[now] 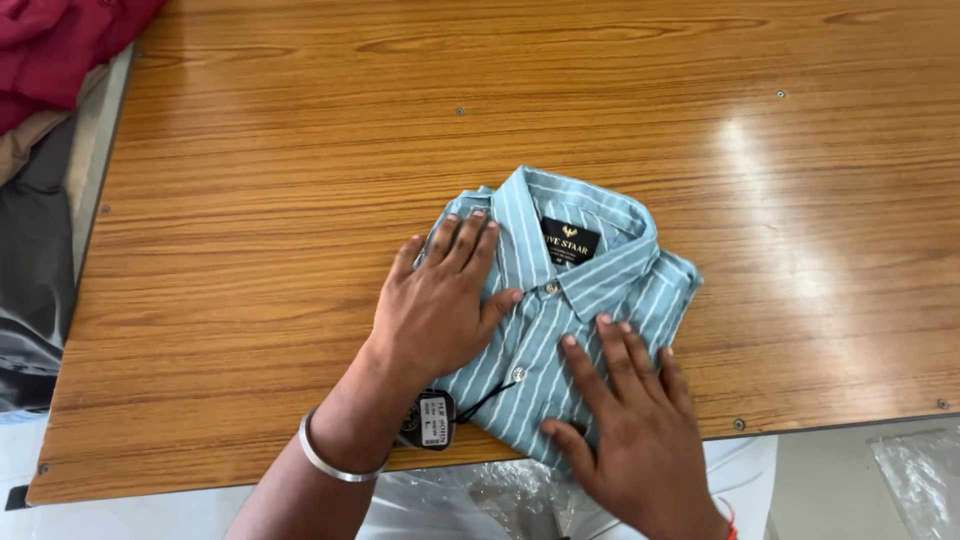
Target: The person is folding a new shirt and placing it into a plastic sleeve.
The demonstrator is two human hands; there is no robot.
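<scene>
Right hand [625, 420] sits lowest in frame, flat, fingers spread, palm down on the lower right part of a folded shirt [590, 290]; grips nothing. Left hand [440, 300] likewise flat and open, pressing the shirt's left side, thumb near the button line; a metal bangle [325, 460] on that wrist. Shirt is teal with thin white stripes, collar up toward frame top, dark label inside the collar, lying just below frame centre near the table's front edge. Dark hang tag [428, 420] on a black cord lies on the table by the left wrist, touching the shirt's lower left corner. Table [300, 150] is glossy wood-grain laminate, small screw heads showing, light glare at right. Clear plastic wrap [500, 490] below the table edge, bottom centre. Red cloth [60, 45] in the upper left corner, grey and tan fabric under it along the left edge.
</scene>
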